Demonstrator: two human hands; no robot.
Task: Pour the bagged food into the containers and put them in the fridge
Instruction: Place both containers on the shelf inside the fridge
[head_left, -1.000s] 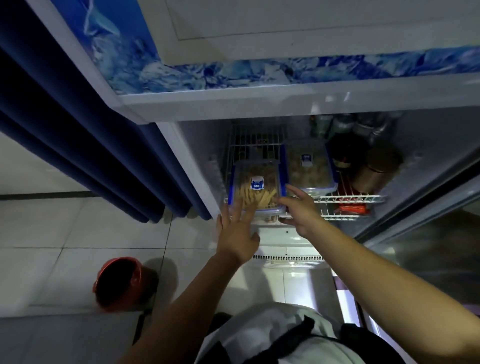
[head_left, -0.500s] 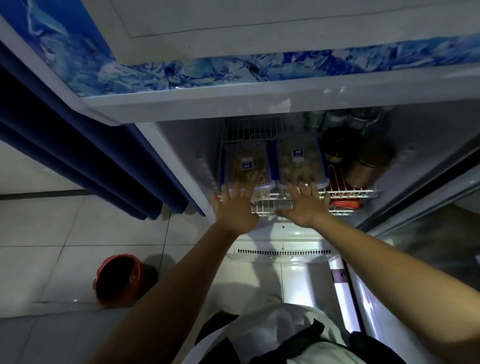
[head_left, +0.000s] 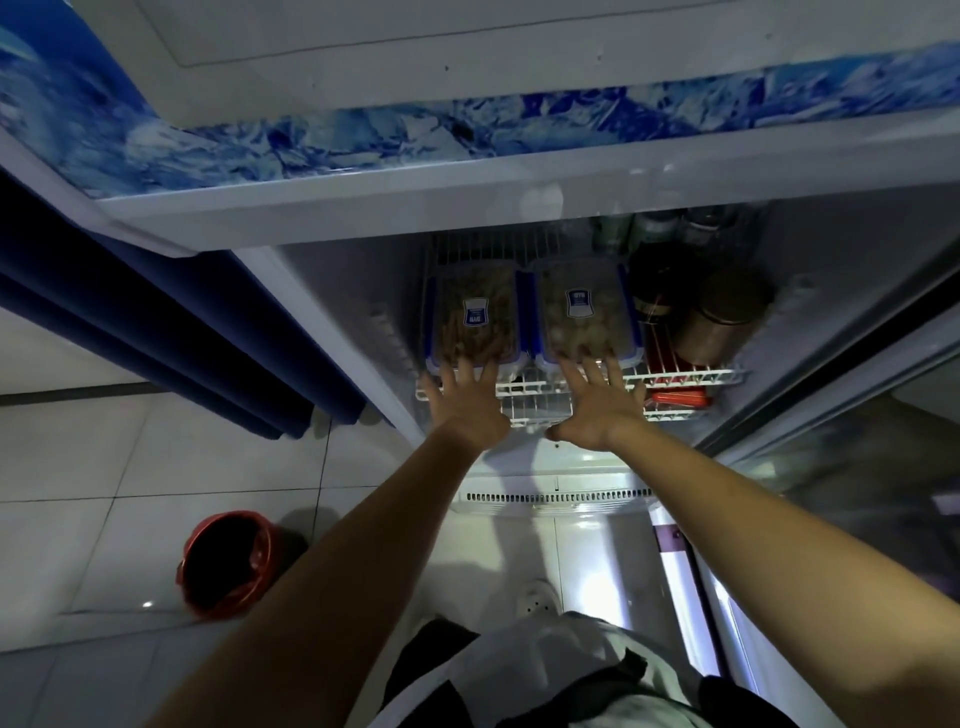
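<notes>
Two clear containers with blue clip lids stand side by side on the white wire shelf (head_left: 691, 375) inside the open fridge. The left container (head_left: 475, 314) holds pale stick-shaped food, the right container (head_left: 579, 312) darker lumpy food. My left hand (head_left: 465, 402) has its fingers spread straight, the tips against the left container's front edge. My right hand (head_left: 595, 402) is spread the same way, fingertips on the right container's front edge. Neither hand grips anything.
Dark jars and a brown round tin (head_left: 719, 317) crowd the shelf's right side, with a red pack (head_left: 678, 400) below. The fridge's glass door (head_left: 852, 457) stands open at right. A blue curtain (head_left: 171, 332) hangs left, a red bucket (head_left: 228, 564) on the tiled floor.
The left container slid deeper onto the shelf until level with the right one. Both hands went from handling it to pressing flat against the two containers' fronts.
</notes>
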